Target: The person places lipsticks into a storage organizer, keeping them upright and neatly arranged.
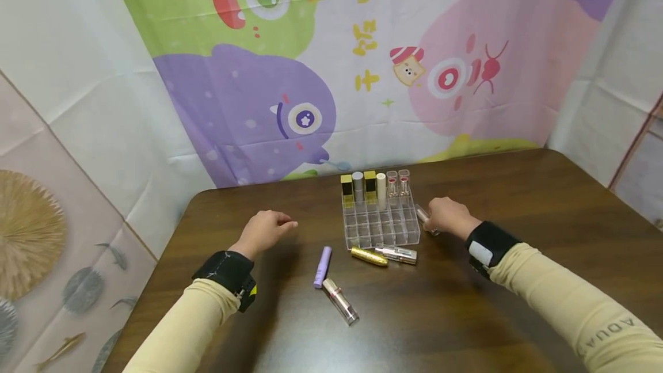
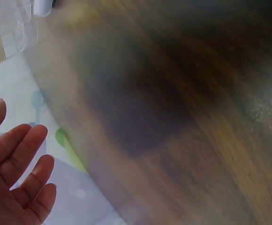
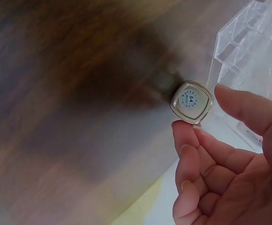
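My right hand (image 1: 449,216) pinches a clear-and-gold lipstick tube (image 3: 192,101) between thumb and fingertips, beside the right edge of the clear lipstick organizer (image 1: 381,229). The tube's square end with a round "04" label faces the right wrist camera; its far end is blurred. On the other side, my left hand (image 1: 264,232) hovers over the table left of the organizer, fingers relaxed and holding nothing. In the left wrist view, its fingers (image 2: 33,176) are loosely bent and apart.
Several lipsticks (image 1: 370,183) stand in the organizer's back row. In front lie a gold tube (image 1: 369,256), a silvery lipstick (image 1: 400,254), a lilac tube (image 1: 323,267) and a gold-capped lipstick (image 1: 342,302). A cartoon cloth (image 1: 259,85) hangs behind the wooden table (image 1: 425,315).
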The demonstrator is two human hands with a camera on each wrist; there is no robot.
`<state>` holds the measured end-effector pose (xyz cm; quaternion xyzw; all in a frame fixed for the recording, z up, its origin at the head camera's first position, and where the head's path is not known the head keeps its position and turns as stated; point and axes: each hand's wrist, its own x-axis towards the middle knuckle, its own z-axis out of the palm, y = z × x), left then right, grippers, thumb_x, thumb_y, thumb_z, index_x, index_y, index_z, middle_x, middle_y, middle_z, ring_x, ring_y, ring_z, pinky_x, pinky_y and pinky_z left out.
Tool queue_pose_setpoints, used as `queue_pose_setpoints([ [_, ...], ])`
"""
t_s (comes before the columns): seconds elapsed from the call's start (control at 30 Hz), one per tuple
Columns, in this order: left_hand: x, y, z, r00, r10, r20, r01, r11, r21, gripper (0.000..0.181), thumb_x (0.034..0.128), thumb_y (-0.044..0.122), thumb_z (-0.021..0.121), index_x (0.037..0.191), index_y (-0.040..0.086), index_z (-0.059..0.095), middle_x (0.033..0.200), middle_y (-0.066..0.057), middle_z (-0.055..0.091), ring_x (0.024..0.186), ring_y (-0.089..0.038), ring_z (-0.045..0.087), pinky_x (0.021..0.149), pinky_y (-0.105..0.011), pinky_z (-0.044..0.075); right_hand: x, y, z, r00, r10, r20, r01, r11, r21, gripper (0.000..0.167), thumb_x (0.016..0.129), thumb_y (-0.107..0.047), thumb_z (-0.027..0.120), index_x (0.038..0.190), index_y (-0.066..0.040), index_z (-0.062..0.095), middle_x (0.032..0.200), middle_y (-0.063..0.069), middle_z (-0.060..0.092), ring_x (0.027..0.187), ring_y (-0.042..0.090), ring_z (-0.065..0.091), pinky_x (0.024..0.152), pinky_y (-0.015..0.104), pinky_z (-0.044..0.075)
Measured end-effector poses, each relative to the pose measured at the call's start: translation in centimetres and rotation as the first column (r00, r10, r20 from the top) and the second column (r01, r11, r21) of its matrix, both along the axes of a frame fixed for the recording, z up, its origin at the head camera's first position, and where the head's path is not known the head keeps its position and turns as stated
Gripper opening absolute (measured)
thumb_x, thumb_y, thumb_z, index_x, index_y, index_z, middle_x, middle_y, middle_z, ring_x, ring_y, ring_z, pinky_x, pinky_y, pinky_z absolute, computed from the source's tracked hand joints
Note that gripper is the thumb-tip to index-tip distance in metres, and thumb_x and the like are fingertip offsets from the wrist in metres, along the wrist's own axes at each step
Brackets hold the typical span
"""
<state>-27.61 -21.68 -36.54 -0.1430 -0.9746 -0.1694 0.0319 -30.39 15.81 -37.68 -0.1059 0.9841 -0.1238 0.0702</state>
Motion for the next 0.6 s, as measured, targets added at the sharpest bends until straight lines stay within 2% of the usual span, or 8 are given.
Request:
queue_pose_setpoints([
  [0.23,0.2,0.7,0.3,1.0,-0.008,-0.015,0.008,1.0,0.002,0.03,0.087,0.029,0.06,0.099,0.004,0.07,0.095,-0.01,0.069,0.089,-0.026,0.063,0.078,-0.041,0.048,0.0,-0.4,-0.5,0.999,-0.052,-0.003,0.052,0.998,0.023,0.011,0.073,-0.013,0.064,0.067,-0.006,0.056,0.063,0.004,0.056,0.058,0.018,0.052,0.049,0.033,0.04],
  [0.6,0.6,1.7,0.5,1.0,-0.006,-0.003,0.006,1.0,0.018,0.029,0.0864,0.028,0.061,0.099,0.004,0.07,0.096,-0.009,0.069,0.09,-0.025,0.063,0.078,-0.04,0.049,0.0,-0.1,-0.7,0.999,-0.048,0.001,0.048,0.998,-0.032,0.01,0.073,-0.012,0.063,0.069,-0.004,0.059,0.062,0.005,0.057,0.055,0.017,0.052,0.047,0.029,0.038],
])
